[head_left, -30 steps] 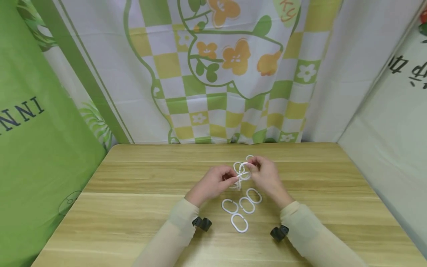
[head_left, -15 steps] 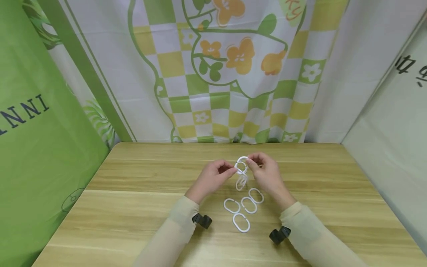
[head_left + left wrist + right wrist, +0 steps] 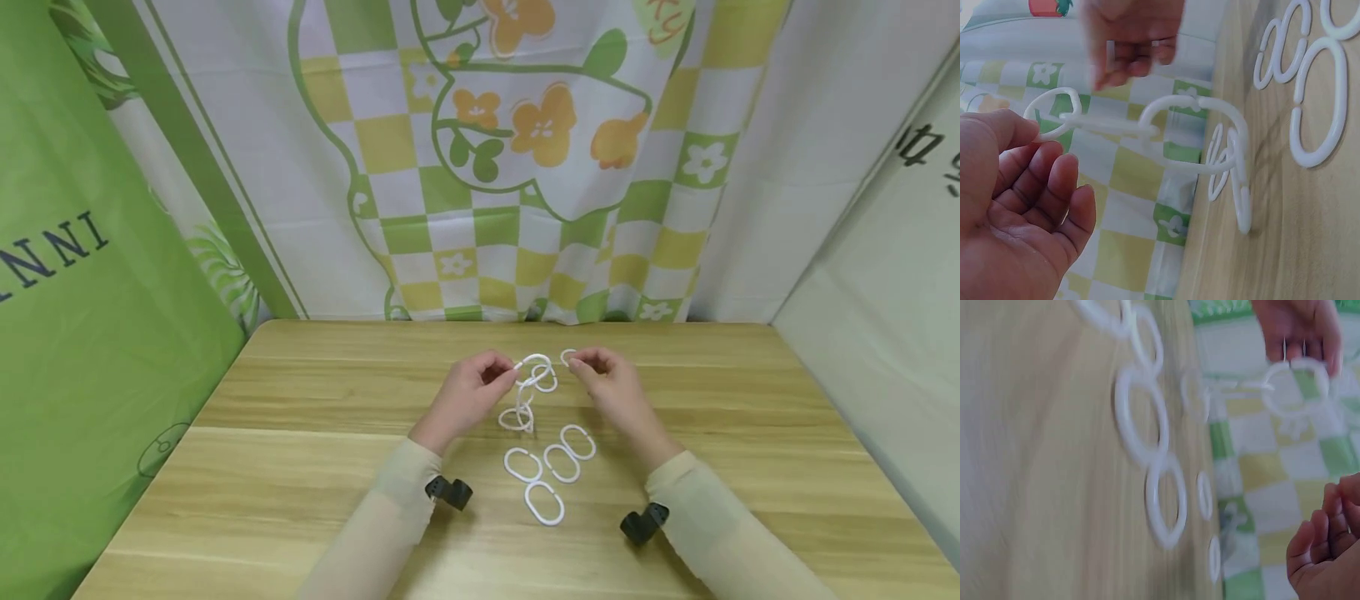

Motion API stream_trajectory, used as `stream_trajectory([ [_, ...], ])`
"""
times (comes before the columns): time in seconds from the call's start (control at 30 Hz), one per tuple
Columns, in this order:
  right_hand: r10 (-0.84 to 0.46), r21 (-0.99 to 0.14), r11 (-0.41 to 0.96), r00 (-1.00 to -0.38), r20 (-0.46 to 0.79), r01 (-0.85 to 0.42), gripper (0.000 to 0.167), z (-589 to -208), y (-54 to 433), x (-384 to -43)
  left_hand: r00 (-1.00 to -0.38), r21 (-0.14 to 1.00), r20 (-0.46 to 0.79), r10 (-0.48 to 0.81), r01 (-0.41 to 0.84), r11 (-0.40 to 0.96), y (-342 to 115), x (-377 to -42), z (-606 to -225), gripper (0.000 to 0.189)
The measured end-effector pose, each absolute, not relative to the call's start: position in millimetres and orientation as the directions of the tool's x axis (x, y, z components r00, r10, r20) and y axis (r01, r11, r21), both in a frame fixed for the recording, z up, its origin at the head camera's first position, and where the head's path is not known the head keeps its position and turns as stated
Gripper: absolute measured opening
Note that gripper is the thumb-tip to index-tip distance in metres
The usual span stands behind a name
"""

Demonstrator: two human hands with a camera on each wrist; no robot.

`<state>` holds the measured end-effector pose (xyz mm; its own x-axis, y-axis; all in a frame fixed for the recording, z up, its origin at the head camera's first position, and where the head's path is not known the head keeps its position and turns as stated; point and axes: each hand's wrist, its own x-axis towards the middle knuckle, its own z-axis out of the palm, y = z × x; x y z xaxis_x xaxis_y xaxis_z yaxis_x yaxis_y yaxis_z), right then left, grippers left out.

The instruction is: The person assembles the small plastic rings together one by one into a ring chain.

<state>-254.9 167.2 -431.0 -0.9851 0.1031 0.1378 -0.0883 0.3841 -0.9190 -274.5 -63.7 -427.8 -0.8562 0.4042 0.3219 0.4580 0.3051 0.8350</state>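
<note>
My left hand pinches the end ring of a short chain of white plastic links between thumb and index finger. The links of this chain hang down to the tabletop, and their lower end overlaps itself in the head view. To the right, my right hand hovers with loosely curled fingers, and nothing shows in its grasp in either wrist view. Beyond its fingertips a white ring and another white ring lie on the table, partly behind the hand and chain in the head view.
Several white oval links, each with a small gap, lie on the wooden table between the forearms; the nearest link touches another. A patterned curtain hangs at the table's far edge, with a green cloth on the left.
My hands have drawn apart. Half a second ago both were at the chain's top link; the right has let go and moved right, while the left has carried the chain slightly left.
</note>
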Motion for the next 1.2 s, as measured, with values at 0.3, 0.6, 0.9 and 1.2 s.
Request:
stream_trajectory([
  [0.3, 0.108, -0.773, 0.632, -0.981, 0.164, -0.06, 0.023, -449, 204, -298, -0.845, 0.849, 0.314, 0.433, 0.454, 0.271, -63, -271, -427, 0.012],
  [0.6, 0.01, -0.476, 0.879, -1.0, -0.028, 0.022, 0.018, -451, 228, -316, -0.83, 0.832, 0.293, 0.475, 0.466, 0.301, -54, -267, -426, 0.014],
  [0.9, -0.122, -0.415, 0.905, -0.991, -0.046, -0.092, 0.009, -454, 218, -318, -0.846, 0.833, 0.252, 0.471, 0.437, 0.339, -60, -269, -428, 0.015],
  [1.2, -0.145, -0.387, 0.917, -0.985, -0.095, -0.098, 0.009, -455, 215, -318, -0.841, 0.8, 0.275, 0.465, 0.469, 0.375, -67, -277, -430, 0.01],
])
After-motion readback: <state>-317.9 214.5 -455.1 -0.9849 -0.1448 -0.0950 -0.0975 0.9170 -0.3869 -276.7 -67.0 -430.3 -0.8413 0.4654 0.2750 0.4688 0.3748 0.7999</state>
